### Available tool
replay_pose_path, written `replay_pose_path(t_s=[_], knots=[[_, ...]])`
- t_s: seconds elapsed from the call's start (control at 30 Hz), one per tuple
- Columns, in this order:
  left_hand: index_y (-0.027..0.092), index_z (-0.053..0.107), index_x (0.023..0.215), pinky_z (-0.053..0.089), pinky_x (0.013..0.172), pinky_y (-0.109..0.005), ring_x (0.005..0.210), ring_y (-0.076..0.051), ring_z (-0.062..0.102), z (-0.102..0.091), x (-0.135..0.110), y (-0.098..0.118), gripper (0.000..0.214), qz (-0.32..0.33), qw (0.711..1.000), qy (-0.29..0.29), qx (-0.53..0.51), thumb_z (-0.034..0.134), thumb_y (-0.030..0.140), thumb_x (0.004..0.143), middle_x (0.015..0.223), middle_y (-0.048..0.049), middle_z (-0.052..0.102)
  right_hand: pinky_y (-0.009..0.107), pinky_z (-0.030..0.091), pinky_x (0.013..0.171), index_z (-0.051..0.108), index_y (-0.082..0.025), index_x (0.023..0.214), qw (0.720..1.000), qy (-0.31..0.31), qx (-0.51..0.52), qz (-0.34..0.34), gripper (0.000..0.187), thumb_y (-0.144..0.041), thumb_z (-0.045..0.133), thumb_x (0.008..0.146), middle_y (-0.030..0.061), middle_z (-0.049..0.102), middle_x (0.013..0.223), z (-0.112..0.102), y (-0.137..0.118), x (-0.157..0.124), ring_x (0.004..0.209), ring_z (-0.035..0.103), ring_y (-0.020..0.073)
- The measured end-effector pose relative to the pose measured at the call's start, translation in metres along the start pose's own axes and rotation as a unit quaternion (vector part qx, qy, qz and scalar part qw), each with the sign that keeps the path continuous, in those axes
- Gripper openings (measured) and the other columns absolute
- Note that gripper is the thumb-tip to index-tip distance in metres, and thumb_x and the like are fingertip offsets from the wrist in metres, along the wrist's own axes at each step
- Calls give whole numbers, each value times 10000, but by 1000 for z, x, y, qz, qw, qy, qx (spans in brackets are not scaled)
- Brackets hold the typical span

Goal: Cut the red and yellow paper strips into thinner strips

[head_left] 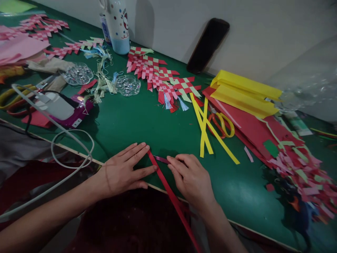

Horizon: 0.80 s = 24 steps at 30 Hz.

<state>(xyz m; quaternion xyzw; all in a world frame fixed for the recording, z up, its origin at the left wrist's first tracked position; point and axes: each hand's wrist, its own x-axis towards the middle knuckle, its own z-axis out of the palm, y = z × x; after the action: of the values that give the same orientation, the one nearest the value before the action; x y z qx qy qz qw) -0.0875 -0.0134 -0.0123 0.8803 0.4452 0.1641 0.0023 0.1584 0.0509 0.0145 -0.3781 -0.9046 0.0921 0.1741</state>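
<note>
A: ok so what could bite here, left to right?

B: First the cable, looped near the left forearm. Snag that and the arm gets tugged. Then the left hand: palm down, pretty flat, fingers a bit spread, gripping nothing, just fingertips on the top end of the red strip. Light hold imo, so it could skid.

A: and the strip itself?

B: Top end's on the green table, the rest runs over the edge toward the lap. A knee or sleeve could drag it askew.

A: right hand?

B: Curled, thumb and fingers pinching a thin purple tool. Metal tip's right at the strip's edge, can't tell if it's touching. Left fingers are close, so a slip could nick one or tear the strip.

A: any writing, same direction?

B: Purple box has a white label, too small to read. Can has print I can't make out. Bottle has a cartoon plus some red lettering, illegible to me. Tube far right, nothing readable. No brands I'd swear to.
</note>
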Motion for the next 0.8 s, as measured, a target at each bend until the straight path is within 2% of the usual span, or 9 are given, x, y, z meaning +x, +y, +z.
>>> replay_pose_path(t_s=[0.8], knots=[[358, 470, 1389, 335, 1121, -531, 1408, -350, 324, 1, -1, 0, 570, -2, 1000, -8, -2, 569, 566, 867, 1555, -142, 283, 310, 491, 779, 707, -191, 1104, 1000, 4, -9, 1, 245, -231, 527, 943, 73, 664, 932, 3, 0, 11, 860, 579, 185]])
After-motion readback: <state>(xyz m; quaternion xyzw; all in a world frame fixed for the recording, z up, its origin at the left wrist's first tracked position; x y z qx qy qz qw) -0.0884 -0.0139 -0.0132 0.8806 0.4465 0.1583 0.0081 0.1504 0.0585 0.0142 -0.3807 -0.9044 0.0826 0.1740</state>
